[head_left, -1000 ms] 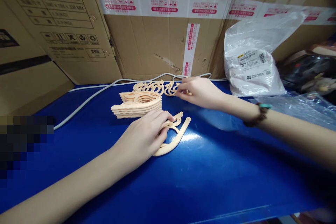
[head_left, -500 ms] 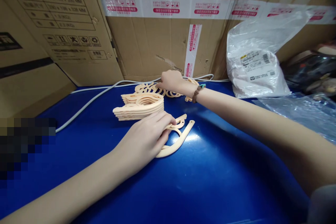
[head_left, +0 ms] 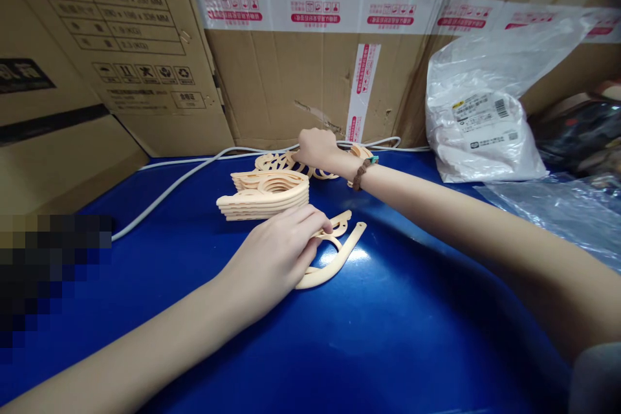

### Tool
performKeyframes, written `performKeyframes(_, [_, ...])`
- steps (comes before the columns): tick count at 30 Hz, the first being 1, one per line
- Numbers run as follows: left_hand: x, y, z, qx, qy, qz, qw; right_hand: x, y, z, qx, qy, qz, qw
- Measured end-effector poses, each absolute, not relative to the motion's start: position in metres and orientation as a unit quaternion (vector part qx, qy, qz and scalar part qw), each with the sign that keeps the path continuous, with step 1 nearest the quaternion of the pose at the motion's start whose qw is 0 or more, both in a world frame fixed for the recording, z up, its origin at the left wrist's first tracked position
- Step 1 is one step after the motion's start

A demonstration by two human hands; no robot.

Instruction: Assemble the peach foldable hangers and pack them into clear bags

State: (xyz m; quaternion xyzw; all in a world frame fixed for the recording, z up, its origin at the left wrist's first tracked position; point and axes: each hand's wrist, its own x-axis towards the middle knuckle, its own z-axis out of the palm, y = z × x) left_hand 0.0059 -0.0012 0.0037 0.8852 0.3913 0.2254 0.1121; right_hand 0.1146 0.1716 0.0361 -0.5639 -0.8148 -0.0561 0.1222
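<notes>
Cream piece point(head_left: 336, 265) on blue worktop point(head_left: 388, 336).
The left hand point(head_left: 274, 246) grips it in its fingers; the right hand point(head_left: 317, 147) is at the far pieces point(head_left: 272, 162), fingers hidden, so I cannot tell.

Partly concealed
The cream piece point(head_left: 334, 265) is partly covered by the left hand point(head_left: 281, 242); fingertips of the right hand point(head_left: 317, 147) are mostly hidden; both forearms point(head_left: 169, 330) are cut off.
</notes>
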Motion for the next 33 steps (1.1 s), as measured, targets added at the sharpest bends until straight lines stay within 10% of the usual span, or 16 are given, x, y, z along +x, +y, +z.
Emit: performKeyframes(33, [0.005, -0.003, 0.007, 0.892, 0.375, 0.214, 0.137, 0.164, 0.156, 0.075, -0.553, -0.791, 0.096, 0.245])
